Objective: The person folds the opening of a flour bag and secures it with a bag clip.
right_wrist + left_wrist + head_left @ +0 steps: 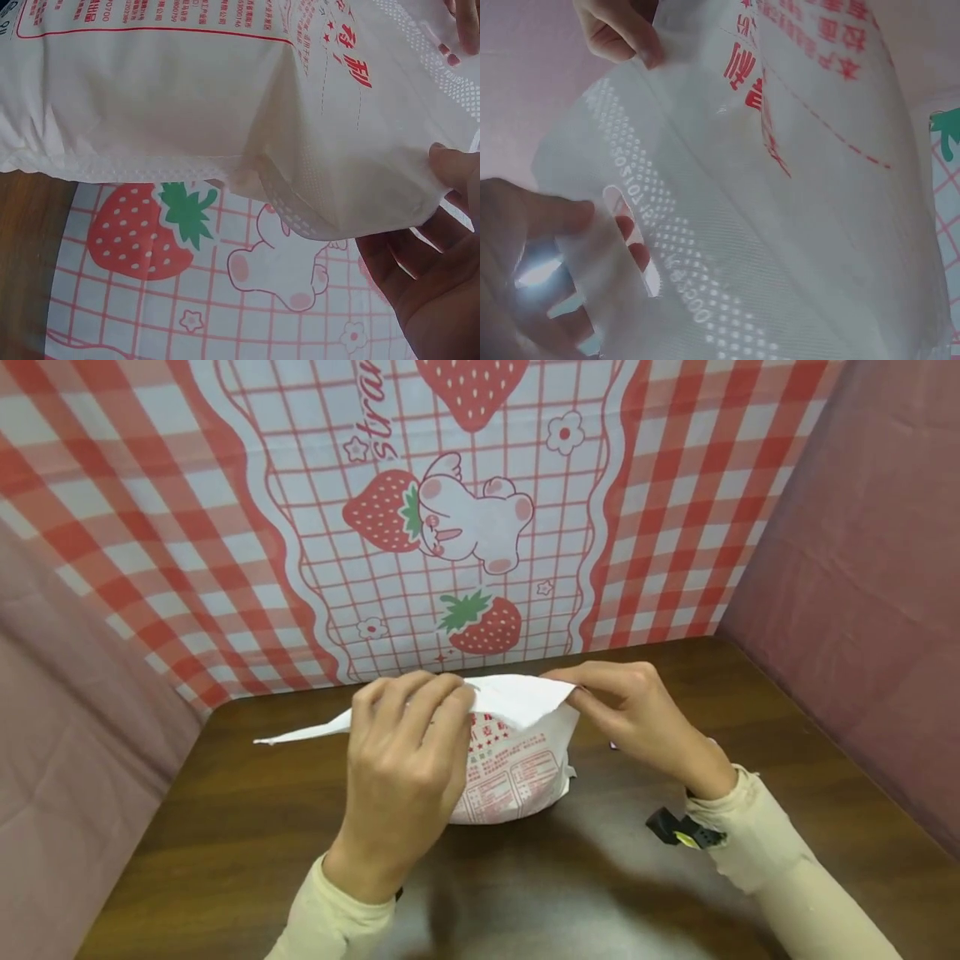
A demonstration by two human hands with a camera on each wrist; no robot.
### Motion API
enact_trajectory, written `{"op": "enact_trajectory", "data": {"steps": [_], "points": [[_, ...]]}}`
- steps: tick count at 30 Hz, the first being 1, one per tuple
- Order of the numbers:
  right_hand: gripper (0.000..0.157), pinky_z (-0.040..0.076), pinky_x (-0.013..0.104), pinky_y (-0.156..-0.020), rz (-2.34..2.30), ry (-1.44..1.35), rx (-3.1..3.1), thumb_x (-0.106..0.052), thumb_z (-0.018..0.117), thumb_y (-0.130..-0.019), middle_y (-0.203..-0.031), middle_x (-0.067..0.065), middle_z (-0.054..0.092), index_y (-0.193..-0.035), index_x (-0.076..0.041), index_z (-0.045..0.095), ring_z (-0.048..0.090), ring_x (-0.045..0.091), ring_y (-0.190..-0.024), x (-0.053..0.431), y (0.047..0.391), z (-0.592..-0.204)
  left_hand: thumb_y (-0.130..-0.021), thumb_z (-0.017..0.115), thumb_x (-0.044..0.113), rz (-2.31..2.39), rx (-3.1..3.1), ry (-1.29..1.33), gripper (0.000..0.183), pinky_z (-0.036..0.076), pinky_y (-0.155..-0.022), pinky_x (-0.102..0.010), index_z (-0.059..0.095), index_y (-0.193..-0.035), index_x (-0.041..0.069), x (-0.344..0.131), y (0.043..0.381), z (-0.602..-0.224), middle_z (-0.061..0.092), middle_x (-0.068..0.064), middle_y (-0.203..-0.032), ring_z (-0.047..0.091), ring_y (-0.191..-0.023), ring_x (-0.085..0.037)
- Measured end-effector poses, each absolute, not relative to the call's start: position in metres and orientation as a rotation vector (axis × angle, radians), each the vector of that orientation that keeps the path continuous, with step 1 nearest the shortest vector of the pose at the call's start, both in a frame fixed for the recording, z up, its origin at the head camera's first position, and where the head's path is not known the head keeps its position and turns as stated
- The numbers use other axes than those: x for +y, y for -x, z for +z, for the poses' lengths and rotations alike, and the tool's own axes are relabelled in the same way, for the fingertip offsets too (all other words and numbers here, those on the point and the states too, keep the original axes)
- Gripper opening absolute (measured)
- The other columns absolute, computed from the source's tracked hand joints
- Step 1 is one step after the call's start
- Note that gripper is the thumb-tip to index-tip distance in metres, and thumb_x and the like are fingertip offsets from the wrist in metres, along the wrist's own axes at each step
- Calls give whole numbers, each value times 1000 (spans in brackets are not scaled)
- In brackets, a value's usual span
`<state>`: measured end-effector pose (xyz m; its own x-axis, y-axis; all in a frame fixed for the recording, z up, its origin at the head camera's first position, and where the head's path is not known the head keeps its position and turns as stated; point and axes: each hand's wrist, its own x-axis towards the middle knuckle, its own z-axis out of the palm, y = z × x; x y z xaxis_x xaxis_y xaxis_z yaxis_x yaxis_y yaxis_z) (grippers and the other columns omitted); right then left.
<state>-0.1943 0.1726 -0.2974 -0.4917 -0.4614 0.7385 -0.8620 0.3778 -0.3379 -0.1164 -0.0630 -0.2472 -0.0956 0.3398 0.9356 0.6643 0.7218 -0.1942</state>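
White bag [517, 781] with red print, dead centre over the brown surface [225, 827], gripped along the top by the left hand [405, 760], with fingers peeking through the handle slot [651, 277]. Pinched, too, at the top right corner, between thumb and fingers of the right hand [645, 727]! Over on the far side, a hanging checked cloth [675, 485] with strawberries.

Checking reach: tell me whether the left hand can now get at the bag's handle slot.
Probably yes: the left hand has its thumb beside the handle slot, fingertips show in it, and the right hand is off at the bag's corner.
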Motion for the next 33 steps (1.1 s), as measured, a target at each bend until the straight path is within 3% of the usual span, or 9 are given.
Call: {"op": "enact_trajectory", "data": {"steps": [6, 12, 25, 33], "points": [[28, 46, 18, -77, 902, -1132, -2096, -1, 61, -82, -101, -6, 65, -106, -15, 66, 61, 9, -90, 169, 192, -296, -82, 51, 3, -142, -1753, 934, 13, 41, -76, -41, 63, -85, 6, -57, 113, -246, 63, -9, -92, 56, -87, -26], [28, 45, 18, -76, 897, -1150, -2109, -3, 61, -82, -101, -8, 64, -106, -17, 66, 61, 7, -89, 169, 191, -295, -83, 53, 4, -127, -1704, 944, 12, 42, -76, -39, 62, -76, 3, -55, 111, -246, 63, -7, -81, 57, -82, -23], [31, 45, 15, -74, 810, -1125, -2169, -4, 62, -81, -103, -10, 63, -109, -17, 65, 59, 4, -89, 173, 195, -297, -82, 53, -2, -219, -1668, 867, 10, 43, -67, -37, 63, -81, 0, -70, 117, -241, 64, -10, -81, 58, -77, -25], [32, 48, 21, -68, 758, -1115, -2253, -4, 65, -78, -100, -10, 63, -107, -18, 65, 58, 3, -86, 181, 201, -300, -83, 52, -2, -284, -1711, 821, 14, 43, -68, -38, 65, -88, -1, -83, 126, -242, 66, -11, -84, 59, -75, -26]]}}
